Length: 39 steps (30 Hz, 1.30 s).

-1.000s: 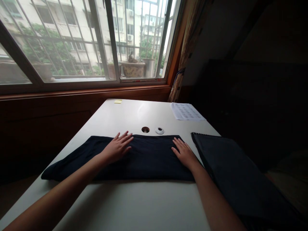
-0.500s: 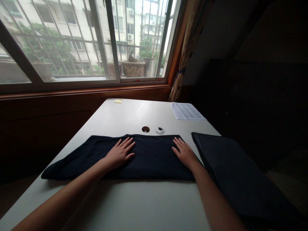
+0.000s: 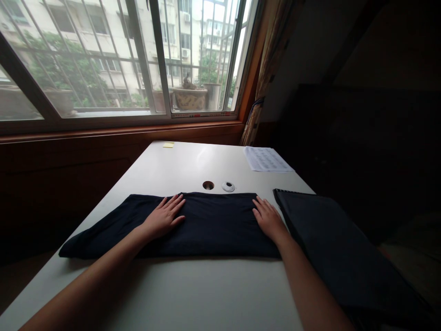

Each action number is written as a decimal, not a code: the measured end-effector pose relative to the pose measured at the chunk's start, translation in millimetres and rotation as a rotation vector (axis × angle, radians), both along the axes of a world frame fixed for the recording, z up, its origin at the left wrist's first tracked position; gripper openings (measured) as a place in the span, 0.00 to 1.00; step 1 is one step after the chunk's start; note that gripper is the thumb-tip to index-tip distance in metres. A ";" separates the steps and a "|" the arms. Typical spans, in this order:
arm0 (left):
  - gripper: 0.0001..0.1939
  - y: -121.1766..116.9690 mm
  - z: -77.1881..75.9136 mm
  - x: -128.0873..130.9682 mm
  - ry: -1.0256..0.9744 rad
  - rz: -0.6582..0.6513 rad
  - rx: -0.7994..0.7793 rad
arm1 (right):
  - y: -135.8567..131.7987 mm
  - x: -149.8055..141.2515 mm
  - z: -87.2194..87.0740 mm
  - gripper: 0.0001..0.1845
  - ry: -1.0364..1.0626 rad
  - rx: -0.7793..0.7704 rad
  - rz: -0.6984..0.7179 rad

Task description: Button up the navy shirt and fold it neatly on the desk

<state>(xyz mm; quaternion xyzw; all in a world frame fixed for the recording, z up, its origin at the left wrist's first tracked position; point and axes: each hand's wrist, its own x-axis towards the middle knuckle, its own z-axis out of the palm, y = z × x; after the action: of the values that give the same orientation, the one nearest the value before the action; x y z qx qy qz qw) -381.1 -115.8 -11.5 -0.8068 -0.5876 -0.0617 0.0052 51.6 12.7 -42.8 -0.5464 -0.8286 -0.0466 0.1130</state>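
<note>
A dark navy folded garment (image 3: 213, 225) lies flat across the white table (image 3: 193, 294), stretching from the left edge to right of centre. My left hand (image 3: 161, 217) rests palm down on its middle-left part, fingers stretched and close together. My right hand (image 3: 268, 219) lies flat on the garment's right end, fingers out, close to its right edge. Both hands hold nothing.
A second dark folded cloth (image 3: 330, 248) lies on the table's right side, reaching past the edge. Behind the garment are a round cable hole (image 3: 208, 185) and its white cap (image 3: 228, 186). A printed sheet (image 3: 267, 159) and a yellow sticky note (image 3: 168, 145) lie further back, near the window.
My left hand has slid a little to the left over the garment and my right hand a little to the right. The garment has stayed in place.
</note>
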 end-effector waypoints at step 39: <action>0.27 -129.8 22.8 -141.0 -0.098 0.145 0.056 | -11.0 36.0 100.8 0.17 -0.008 -0.548 -0.145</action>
<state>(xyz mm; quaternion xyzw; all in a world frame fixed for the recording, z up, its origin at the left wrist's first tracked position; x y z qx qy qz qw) -522.1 -245.6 11.3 -0.7578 -0.6420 -0.1170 0.0033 87.5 1.7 58.0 -0.6142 -0.7694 0.1691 -0.0459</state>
